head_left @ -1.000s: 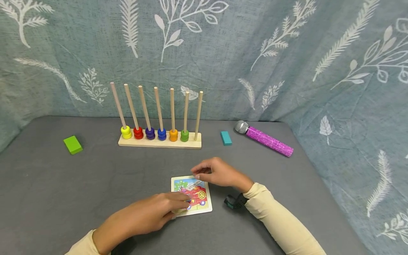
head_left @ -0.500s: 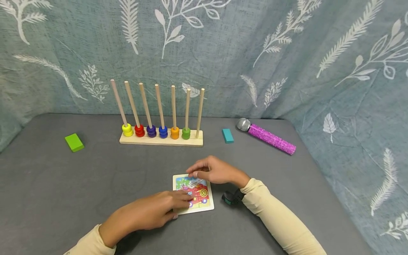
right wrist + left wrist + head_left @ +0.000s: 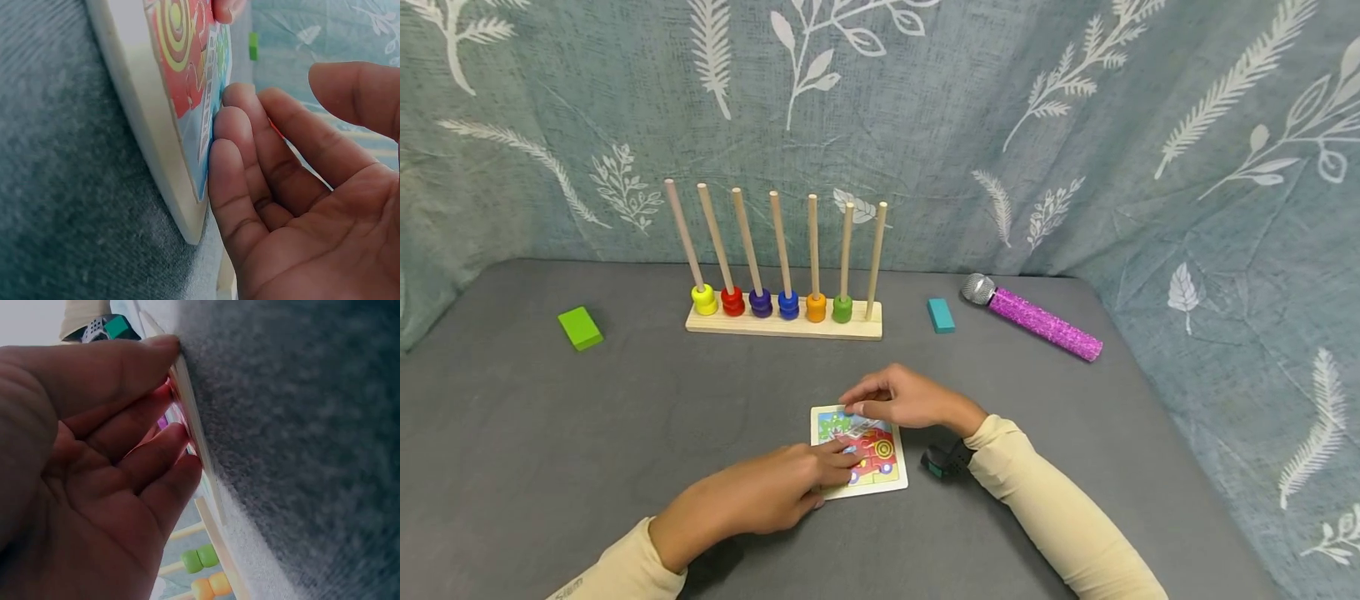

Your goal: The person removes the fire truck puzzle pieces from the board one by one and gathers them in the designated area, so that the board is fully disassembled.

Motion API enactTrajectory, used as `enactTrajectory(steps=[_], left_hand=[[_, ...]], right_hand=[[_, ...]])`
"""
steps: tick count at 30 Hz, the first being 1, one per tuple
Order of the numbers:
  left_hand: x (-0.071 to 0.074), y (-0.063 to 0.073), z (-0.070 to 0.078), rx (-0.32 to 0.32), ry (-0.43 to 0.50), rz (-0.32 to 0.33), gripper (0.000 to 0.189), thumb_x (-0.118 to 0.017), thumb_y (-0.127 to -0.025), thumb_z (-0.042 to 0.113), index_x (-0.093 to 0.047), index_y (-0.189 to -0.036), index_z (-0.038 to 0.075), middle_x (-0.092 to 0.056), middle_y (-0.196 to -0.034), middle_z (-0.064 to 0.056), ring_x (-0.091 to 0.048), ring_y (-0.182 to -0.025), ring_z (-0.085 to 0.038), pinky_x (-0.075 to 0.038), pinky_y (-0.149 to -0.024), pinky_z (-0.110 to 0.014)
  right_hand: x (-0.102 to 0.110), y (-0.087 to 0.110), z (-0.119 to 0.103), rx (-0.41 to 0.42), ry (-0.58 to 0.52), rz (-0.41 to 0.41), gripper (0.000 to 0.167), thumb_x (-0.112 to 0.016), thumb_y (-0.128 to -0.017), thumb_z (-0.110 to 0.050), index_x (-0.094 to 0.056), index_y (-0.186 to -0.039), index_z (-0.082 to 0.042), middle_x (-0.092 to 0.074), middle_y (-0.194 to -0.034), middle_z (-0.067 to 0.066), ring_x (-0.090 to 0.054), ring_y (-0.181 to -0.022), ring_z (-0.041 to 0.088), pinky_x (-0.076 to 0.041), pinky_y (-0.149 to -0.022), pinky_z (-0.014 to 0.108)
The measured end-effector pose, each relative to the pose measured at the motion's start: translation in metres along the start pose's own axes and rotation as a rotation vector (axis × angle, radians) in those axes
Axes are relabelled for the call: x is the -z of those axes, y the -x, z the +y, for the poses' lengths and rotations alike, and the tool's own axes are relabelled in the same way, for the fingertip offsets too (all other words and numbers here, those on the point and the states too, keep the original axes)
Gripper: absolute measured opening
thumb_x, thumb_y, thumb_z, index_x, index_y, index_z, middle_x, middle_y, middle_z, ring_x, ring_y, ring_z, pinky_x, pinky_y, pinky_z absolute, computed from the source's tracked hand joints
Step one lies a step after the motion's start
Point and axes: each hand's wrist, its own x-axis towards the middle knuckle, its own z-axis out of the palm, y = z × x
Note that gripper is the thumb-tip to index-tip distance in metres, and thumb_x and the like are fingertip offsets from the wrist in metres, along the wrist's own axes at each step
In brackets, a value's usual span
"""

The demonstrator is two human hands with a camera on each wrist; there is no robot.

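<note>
A small square jigsaw puzzle (image 3: 883,471) in a pale wooden tray lies flat on the grey table, its picture showing a red vehicle with a ladder. My left hand (image 3: 790,487) rests over its left side. Those fingers touch the pieces, while the thumb (image 3: 119,372) lies at the tray's near edge. At the far edge, my right hand (image 3: 910,398) has its fingertips on the blue upper part of the picture. Its thumb (image 3: 356,94) stands apart from the puzzle in the right wrist view. Part of the picture is hidden beneath the left fingers.
Behind the puzzle stands a wooden peg rack (image 3: 782,327) with coloured rings on most pegs. A green block (image 3: 580,327) lies at left. To the right are a teal block (image 3: 941,316) and a microphone with a glittery pink handle (image 3: 1045,322). A patterned curtain (image 3: 925,125) hangs behind.
My right hand has shifted left along the puzzle's far edge. The left fingers have slid slightly further over the pieces and spread. The head view has tilted a little.
</note>
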Motion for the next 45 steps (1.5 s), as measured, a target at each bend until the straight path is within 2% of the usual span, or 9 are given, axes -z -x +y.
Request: enactTrajectory(steps=[6, 14, 18, 25, 30, 35, 39, 45], left_hand=[[0.002, -0.002, -0.002, -0.022, 0.002, -0.007, 0.034, -0.065, -0.089, -0.001, -0.068, -0.123, 0.004, -0.055, -0.138, -0.006, -0.045, -0.132, -0.026, -0.043, -0.100, -0.045], [0.004, -0.005, -0.005, -0.008, 0.010, -0.067, 0.038, -0.066, -0.090, 0.004, -0.065, -0.128, 0.006, -0.052, -0.141, -0.001, -0.042, -0.135, -0.024, -0.042, -0.102, -0.046], [0.005, -0.005, -0.004, -0.023, -0.010, -0.065, 0.037, -0.065, -0.091, 0.004, -0.066, -0.127, 0.007, -0.052, -0.141, -0.001, -0.042, -0.134, -0.023, -0.042, -0.101, -0.045], [0.004, -0.001, -0.003, -0.019, -0.039, -0.070, 0.035, -0.063, -0.093, 0.005, -0.065, -0.128, 0.009, -0.051, -0.142, -0.001, -0.040, -0.136, -0.022, -0.044, -0.099, -0.046], [0.004, -0.001, -0.005, -0.048, -0.031, -0.058, 0.036, -0.062, -0.093, 0.002, -0.065, -0.128, 0.008, -0.052, -0.142, -0.002, -0.041, -0.135, -0.024, -0.044, -0.100, -0.044], [0.003, 0.000, -0.007, -0.060, -0.023, -0.045, 0.035, -0.062, -0.093, 0.002, -0.066, -0.127, 0.008, -0.053, -0.141, -0.003, -0.042, -0.135, -0.024, -0.043, -0.101, -0.043], [0.002, 0.001, -0.009, -0.057, -0.014, -0.041, 0.035, -0.061, -0.094, 0.002, -0.065, -0.128, 0.007, -0.053, -0.141, -0.003, -0.042, -0.135, -0.025, -0.042, -0.101, -0.044], [0.001, 0.001, -0.011, -0.087, -0.026, -0.029, 0.037, -0.061, -0.092, 0.000, -0.065, -0.128, 0.007, -0.053, -0.140, -0.005, -0.043, -0.134, -0.026, -0.043, -0.100, -0.045]], right_hand=[[-0.001, -0.003, -0.001, 0.009, 0.071, -0.001, 0.027, -0.056, -0.098, -0.013, -0.070, -0.119, -0.003, -0.069, -0.112, 0.004, -0.062, -0.090, 0.005, -0.051, -0.079, 0.024], [-0.004, -0.006, 0.000, 0.051, 0.152, 0.030, 0.026, -0.058, -0.096, -0.013, -0.072, -0.116, -0.005, -0.066, -0.098, -0.003, -0.056, -0.078, 0.006, -0.048, -0.069, 0.023], [-0.003, -0.007, -0.001, 0.077, 0.195, 0.035, 0.025, -0.058, -0.095, -0.011, -0.072, -0.114, -0.005, -0.064, -0.093, -0.004, -0.054, -0.075, 0.006, -0.047, -0.068, 0.023], [-0.005, -0.013, -0.009, 0.132, 0.295, -0.011, 0.025, -0.057, -0.093, -0.007, -0.073, -0.111, -0.005, -0.063, -0.091, -0.003, -0.051, -0.073, 0.004, -0.045, -0.067, 0.021], [-0.005, -0.019, -0.016, 0.117, 0.361, -0.049, 0.025, -0.058, -0.091, -0.006, -0.073, -0.111, -0.005, -0.058, -0.084, -0.003, -0.050, -0.072, 0.005, -0.043, -0.065, 0.020], [-0.007, -0.025, -0.020, 0.069, 0.409, -0.088, 0.027, -0.057, -0.089, -0.005, -0.073, -0.111, -0.008, -0.058, -0.086, -0.003, -0.052, -0.075, 0.007, -0.043, -0.067, 0.020], [-0.009, -0.028, -0.021, 0.025, 0.421, -0.095, 0.029, -0.055, -0.089, -0.003, -0.074, -0.109, -0.010, -0.059, -0.088, -0.004, -0.052, -0.076, 0.007, -0.044, -0.068, 0.020], [-0.013, -0.031, -0.023, 0.033, 0.444, -0.086, 0.026, -0.053, -0.090, 0.001, -0.071, -0.106, -0.011, -0.059, -0.091, -0.002, -0.052, -0.080, 0.009, -0.043, -0.072, 0.021]])
